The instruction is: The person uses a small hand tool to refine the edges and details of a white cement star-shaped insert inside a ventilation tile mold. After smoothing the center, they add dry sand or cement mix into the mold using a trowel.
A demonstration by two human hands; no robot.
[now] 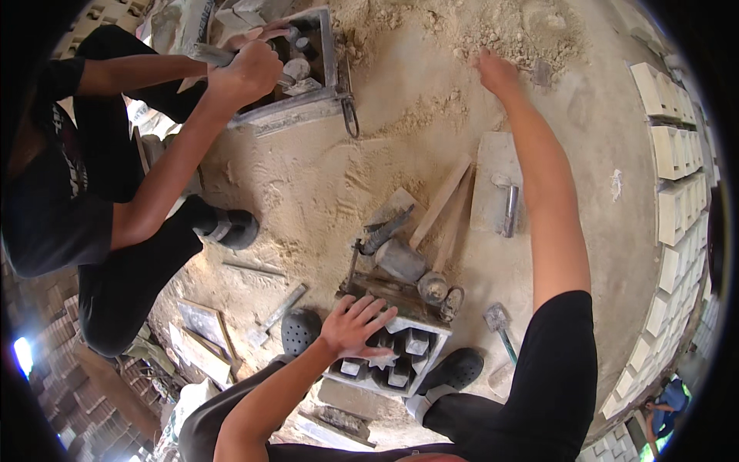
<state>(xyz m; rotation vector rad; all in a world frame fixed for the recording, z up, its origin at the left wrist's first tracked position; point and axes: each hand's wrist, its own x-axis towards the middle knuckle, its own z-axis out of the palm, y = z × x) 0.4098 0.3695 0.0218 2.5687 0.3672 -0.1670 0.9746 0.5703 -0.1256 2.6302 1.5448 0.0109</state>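
Observation:
My left hand (pixel 356 329) lies palm down with fingers spread on the top edge of a metal block mould (pixel 445 333). This mould stands between my feet, and several raised cores show in its openings. My right arm stretches far forward, and my right hand (pixel 497 75) is at the near edge of a heap of pale sand (pixel 523 35). Its fingers are curled; what they hold, if anything, is hidden. Against the mould's far side lie a mallet with a rounded head (pixel 400 260) and a second mallet (pixel 433 288), their wooden handles pointing away.
A co-worker at the left grips a tool handle (pixel 214 55) over another mould (pixel 296 102). A flat board (pixel 493 165) bears a metal cylinder (pixel 511 209). Near my right foot lies a small trowel-like tool (pixel 499 319). Pale blocks (pixel 677 204) stand in rows along the right.

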